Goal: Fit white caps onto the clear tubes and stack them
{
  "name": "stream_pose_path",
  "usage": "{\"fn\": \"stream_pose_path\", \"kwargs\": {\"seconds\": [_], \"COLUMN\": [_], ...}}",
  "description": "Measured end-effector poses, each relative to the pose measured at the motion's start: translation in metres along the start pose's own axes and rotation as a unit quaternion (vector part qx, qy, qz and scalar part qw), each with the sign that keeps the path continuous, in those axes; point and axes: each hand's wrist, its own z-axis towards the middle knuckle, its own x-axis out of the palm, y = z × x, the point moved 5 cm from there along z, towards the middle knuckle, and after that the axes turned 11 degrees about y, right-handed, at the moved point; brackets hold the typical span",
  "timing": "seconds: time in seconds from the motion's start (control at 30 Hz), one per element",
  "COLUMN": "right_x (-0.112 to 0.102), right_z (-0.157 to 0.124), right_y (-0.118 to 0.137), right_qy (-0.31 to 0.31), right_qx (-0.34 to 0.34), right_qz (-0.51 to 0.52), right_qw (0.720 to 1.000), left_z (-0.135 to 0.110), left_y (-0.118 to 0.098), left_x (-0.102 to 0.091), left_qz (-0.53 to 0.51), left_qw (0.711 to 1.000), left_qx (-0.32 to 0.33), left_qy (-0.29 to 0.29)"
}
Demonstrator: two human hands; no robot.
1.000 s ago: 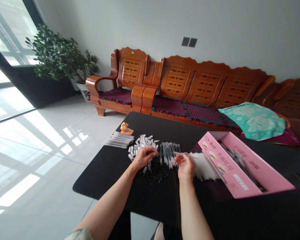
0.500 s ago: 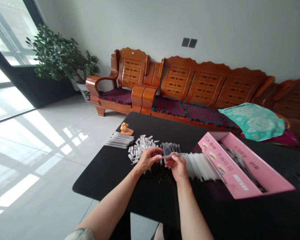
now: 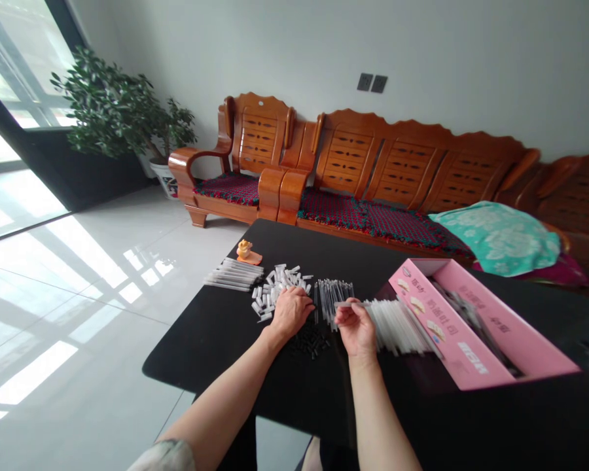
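Observation:
My right hand (image 3: 356, 326) pinches a thin clear pen tube (image 3: 348, 304) above the black table (image 3: 216, 340). My left hand (image 3: 290, 309) reaches down with curled fingers onto the pile of small white caps (image 3: 275, 288), beside a heap of small black parts (image 3: 310, 340). A row of clear refills (image 3: 334, 292) lies between the hands. White pen barrels (image 3: 395, 324) lie in a fan to the right of my right hand. Whether the left fingers hold a cap is hidden.
An open pink box (image 3: 466, 327) with pen parts stands at the right. A bundle of white tubes (image 3: 233, 275) and a small orange figure (image 3: 245, 250) lie at the far left of the table. Wooden sofas (image 3: 373, 170) and a potted plant (image 3: 112, 111) stand behind.
My hands had come together at the tube; now the left hand has dropped back onto the white caps. The right hand still holds the tube, shifted slightly right.

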Motion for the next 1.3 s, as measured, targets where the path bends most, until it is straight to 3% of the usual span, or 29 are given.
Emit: {"fn": "stream_pose_path", "kwargs": {"seconds": [0.17, 0.33, 0.47, 0.57, 0.63, 0.7, 1.3], "right_x": [0.003, 0.005, 0.005, 0.007, 0.008, 0.01, 0.013], "right_z": [0.0, 0.0, 0.0, 0.0, 0.0, -0.001, -0.001], "right_y": [0.0, -0.002, -0.005, -0.006, -0.007, -0.007, -0.009], "right_qy": [0.009, -0.006, -0.004, -0.002, 0.0, 0.003, 0.006], "right_qx": [0.002, 0.0, 0.002, 0.001, 0.005, 0.011, 0.029], "right_qz": [-0.004, -0.024, -0.057, -0.079, -0.087, -0.092, -0.129], "right_qw": [1.0, 1.0, 0.998, 0.997, 0.996, 0.996, 0.991], "left_z": [0.001, -0.003, -0.004, -0.004, -0.003, -0.003, -0.003], "left_y": [0.001, 0.002, 0.011, 0.017, 0.018, 0.017, 0.015], "left_x": [0.003, -0.003, 0.0, 0.01, 0.015, 0.017, 0.021], "left_qz": [-0.023, -0.218, -0.399, -0.531, -0.588, -0.615, -0.622], "left_qw": [1.0, 0.975, 0.916, 0.847, 0.808, 0.788, 0.783], "left_qx": [-0.017, 0.016, 0.033, 0.022, 0.01, 0.003, 0.006], "left_qy": [-0.003, -0.038, -0.024, 0.007, 0.019, 0.021, 0.025]}}
